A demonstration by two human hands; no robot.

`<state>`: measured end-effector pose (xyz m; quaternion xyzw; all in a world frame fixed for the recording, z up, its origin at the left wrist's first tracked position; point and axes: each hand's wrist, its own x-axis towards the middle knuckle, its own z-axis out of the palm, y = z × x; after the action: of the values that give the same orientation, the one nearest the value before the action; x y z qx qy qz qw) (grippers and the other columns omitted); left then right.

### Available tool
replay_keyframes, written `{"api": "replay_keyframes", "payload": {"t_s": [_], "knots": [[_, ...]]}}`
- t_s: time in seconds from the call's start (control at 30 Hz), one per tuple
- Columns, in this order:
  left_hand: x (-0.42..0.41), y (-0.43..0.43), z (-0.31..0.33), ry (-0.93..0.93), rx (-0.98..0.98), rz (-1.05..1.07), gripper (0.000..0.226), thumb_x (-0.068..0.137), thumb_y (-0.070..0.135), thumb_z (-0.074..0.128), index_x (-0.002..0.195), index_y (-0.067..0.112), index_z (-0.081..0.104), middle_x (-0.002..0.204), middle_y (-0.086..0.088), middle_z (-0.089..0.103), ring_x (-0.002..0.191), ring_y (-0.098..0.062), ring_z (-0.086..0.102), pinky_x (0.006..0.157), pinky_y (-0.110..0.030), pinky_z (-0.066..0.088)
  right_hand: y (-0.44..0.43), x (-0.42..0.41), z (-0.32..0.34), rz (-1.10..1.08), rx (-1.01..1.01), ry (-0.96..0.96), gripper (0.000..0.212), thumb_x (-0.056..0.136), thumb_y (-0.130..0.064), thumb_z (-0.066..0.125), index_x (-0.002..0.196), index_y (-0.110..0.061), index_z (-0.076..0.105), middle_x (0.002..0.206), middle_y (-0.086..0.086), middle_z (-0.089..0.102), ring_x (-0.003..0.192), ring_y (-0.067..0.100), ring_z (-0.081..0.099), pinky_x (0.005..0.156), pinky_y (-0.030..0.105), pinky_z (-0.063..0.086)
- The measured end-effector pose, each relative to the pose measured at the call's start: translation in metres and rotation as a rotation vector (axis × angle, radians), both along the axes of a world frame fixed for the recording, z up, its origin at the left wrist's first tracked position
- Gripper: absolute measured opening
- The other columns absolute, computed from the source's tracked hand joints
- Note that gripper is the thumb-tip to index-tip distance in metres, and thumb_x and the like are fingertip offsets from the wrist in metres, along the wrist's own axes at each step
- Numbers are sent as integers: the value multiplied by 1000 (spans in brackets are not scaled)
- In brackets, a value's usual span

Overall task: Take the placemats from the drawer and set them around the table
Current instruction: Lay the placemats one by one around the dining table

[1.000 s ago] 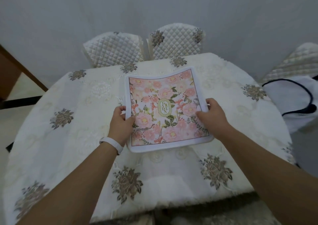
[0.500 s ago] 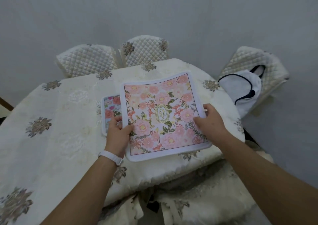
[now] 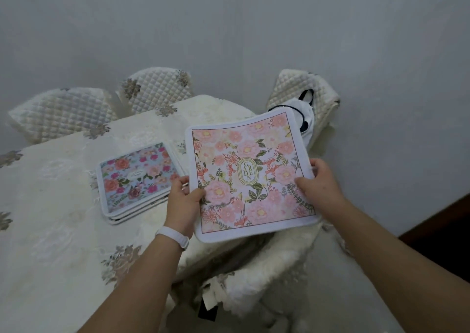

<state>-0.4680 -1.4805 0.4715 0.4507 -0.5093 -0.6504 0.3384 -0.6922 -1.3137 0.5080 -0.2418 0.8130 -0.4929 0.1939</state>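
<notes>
We are holding the pink floral placemat (image 3: 250, 177) with both hands. Our left hand (image 3: 181, 200) is pinching its left edge, with the thumb lying on the printed face and the fingers curling underneath. Our right hand (image 3: 318, 185) is gripping the right edge the same way, thumb on top. The hands are well apart, one on each side of the mat. A white wristband (image 3: 173, 234) is sitting on our left wrist.

The placemat is square with a white border, pink blooms, green leaves and an oval badge in the middle reading GARDEN. We are holding it tilted over the right end of the surface (image 3: 50, 205). Its near right part is reaching past the edge, above a chair with a fluffy cream cover (image 3: 267, 269). We cannot tell whether any corner is touching the cloth.

Just to the left of it, a stack of placemats (image 3: 137, 180) is lying flat on the surface. The top one is showing pink and red roses on a pale blue ground, with more white edges peeking out beneath. Our left hand is hovering near the stack's right side.

A cream tablecloth with embroidered grey-brown flowers is covering the surface. On the far side, two quilted chair backs (image 3: 63, 114) (image 3: 155, 88) are standing side by side. A third quilted chair (image 3: 302, 88) is standing at the far right, carrying a white bag with dark trim (image 3: 302, 111) that is partly hidden behind the mat. A plain grey wall (image 3: 229, 27) is filling the background.
</notes>
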Motion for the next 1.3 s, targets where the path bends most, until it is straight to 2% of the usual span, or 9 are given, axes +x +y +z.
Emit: {"api": "replay_keyframes", "payload": {"t_s": [0.17,0.4,0.53,0.67,0.73,0.87,1.0,1.13,1.3], "knots": [[-61,34,5,14,-3,-40,25,89,-5,55,97,18,48,89,-8,72,78,-30,71,73,-49,58,39,-53,-2,-42,-6,-7,28,89,-8,63,109,-23,51,91,-13,58,82,14,62,65,30,49],[-179,87,3,-23,2,-40,26,90,-4,55,111,11,49,93,-10,71,77,-27,71,66,-42,58,92,-165,-12,-49,-37,-53,26,90,-9,62,108,-23,52,89,-15,59,77,9,61,56,25,45],[-253,121,3,-72,-21,-31,27,89,-2,57,113,9,50,97,-12,70,80,-31,70,69,-44,58,127,-242,-14,-42,-46,-89,26,90,-7,63,107,-23,52,90,-13,59,76,8,62,55,23,45],[-311,154,10,-107,-84,-22,27,89,-1,58,110,13,50,93,-5,70,76,-22,71,55,-30,56,152,-303,-10,-18,-35,-99,25,90,-7,63,107,-21,51,90,-11,59,74,10,62,52,22,46],[-329,162,16,-125,-124,-23,27,88,-1,59,110,12,50,92,-4,71,73,-20,72,53,-27,55,157,-324,-7,-5,-33,-105,24,91,-7,63,106,-21,51,90,-11,59,73,10,63,51,22,46],[-353,161,23,-111,-122,45,29,86,-5,58,111,8,51,92,-8,71,71,-20,72,54,-27,56,154,-355,-2,24,-56,-112,23,90,-7,64,102,-23,51,91,-10,61,76,15,66,57,29,54],[-373,148,19,-117,-107,74,30,87,-3,59,113,8,52,96,-11,71,79,-26,72,61,-34,56,140,-380,-4,49,-61,-129,24,90,-8,64,103,-24,52,94,-8,63,78,18,68,65,38,60],[-392,133,5,-108,-70,117,32,87,-2,60,117,7,50,100,-12,71,83,-28,71,63,-36,56,118,-403,-8,89,-47,-143,23,90,-7,63,107,-19,52,97,-5,64,78,16,67,59,30,56],[-415,99,-14,-99,-2,157,28,89,1,60,114,10,50,105,-14,70,88,-33,70,75,-48,58,73,-436,-11,153,-19,-113,24,90,-4,63,106,-18,52,95,-5,63,75,13,64,53,23,51]]}}
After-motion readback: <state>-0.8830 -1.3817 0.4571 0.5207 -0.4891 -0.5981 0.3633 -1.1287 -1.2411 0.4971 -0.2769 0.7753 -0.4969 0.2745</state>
